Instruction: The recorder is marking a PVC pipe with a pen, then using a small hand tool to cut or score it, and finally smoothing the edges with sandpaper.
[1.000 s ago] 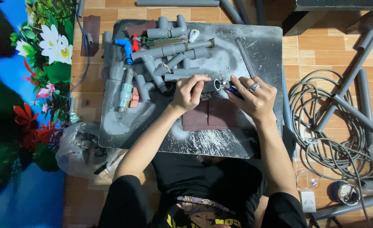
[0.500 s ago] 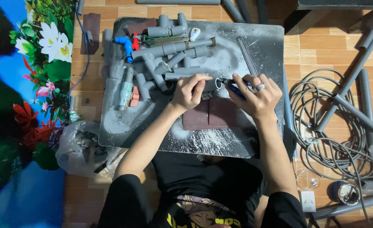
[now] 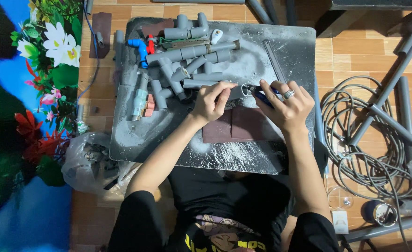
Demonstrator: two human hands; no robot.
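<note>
Orange-brown floor tiles [image 3: 355, 51] lay under a dusty dark grey work board [image 3: 294, 51] set before the seated person. Nearest, white filings were strewn along the board's near edge, and two brown sandpaper sheets [image 3: 236, 126] lay just beyond. Above these, the left hand [image 3: 211, 100] was curled around a short grey plastic pipe piece [image 3: 236, 92], pinning it near the board's middle. The right hand [image 3: 285, 105], a silver ring on one finger, gripped blue-handled pliers [image 3: 257, 93] whose tip met the pipe's end. Farther off, a heap of grey plastic pipe fittings [image 3: 187, 65] filled the far left corner beside a blue elbow fitting [image 3: 138, 46]. Off the right edge lay a coiled grey cable [image 3: 355, 135]
</note>
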